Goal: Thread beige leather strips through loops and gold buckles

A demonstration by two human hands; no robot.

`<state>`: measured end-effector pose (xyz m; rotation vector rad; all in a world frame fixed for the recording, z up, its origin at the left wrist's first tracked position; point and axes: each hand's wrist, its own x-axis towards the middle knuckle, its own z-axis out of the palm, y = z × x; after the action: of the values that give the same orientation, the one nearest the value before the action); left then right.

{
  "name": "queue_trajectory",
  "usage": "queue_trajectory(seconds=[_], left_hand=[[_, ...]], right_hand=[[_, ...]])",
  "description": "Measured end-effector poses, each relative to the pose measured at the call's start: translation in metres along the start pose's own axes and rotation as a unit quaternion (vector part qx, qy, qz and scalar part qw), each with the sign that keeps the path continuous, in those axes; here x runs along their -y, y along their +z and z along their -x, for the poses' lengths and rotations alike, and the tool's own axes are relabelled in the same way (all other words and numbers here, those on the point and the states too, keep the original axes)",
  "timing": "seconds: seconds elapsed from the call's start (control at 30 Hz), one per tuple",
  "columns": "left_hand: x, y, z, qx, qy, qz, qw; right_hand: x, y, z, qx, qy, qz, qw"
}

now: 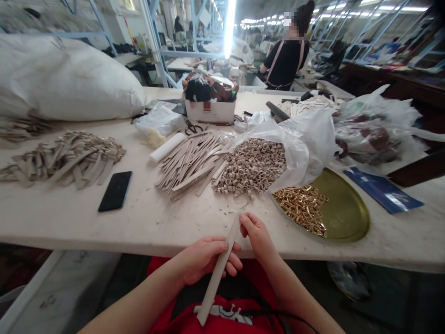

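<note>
A long beige strap [219, 272] slants up from my lap to the table's front edge. My left hand [210, 260] holds it around the middle, thumb on top and fingers beneath. Near its upper end, my right hand [255, 230] pinches the strap between thumb and fingers. Just beyond my hands lie a pile of loose beige strips [194, 162] and a heap of small beige loops [255, 164] spilling from a clear plastic bag [306, 144]. Gold metal buckles or clasps [304, 208] lie in a round olive-gold tray [347, 213] to the right.
A black phone [115, 191] lies at left, near a pile of straps with metal ends [74, 157]. Behind are a big white sack [66, 79], scissors [193, 127] and a full white box [210, 112]. A blue packet [382, 189] is at right. Another person [287, 55] stands beyond the table.
</note>
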<state>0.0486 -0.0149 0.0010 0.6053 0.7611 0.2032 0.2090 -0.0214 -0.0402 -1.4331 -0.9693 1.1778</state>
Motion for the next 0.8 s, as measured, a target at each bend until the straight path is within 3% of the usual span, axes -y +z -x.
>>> queue_trajectory(seconds=[0.27,0.53,0.67,0.8], left_hand=[[0.003,-0.015,0.003,-0.019,-0.011,-0.006,1.000],[-0.011,-0.002,-0.016,-0.024,0.011,0.021,0.999],[-0.006,-0.005,-0.016,-0.011,-0.005,0.024,1.000],[0.001,-0.016,-0.007,-0.029,0.009,-0.029,0.999]], right_hand=[[-0.004,-0.019,-0.012,-0.050,-0.012,0.025,0.998],[0.003,-0.003,-0.004,0.021,-0.028,0.058,0.998],[0.003,-0.008,-0.005,-0.034,-0.032,0.051,0.998],[-0.006,-0.021,-0.013,-0.157,-0.033,-0.017,0.987]])
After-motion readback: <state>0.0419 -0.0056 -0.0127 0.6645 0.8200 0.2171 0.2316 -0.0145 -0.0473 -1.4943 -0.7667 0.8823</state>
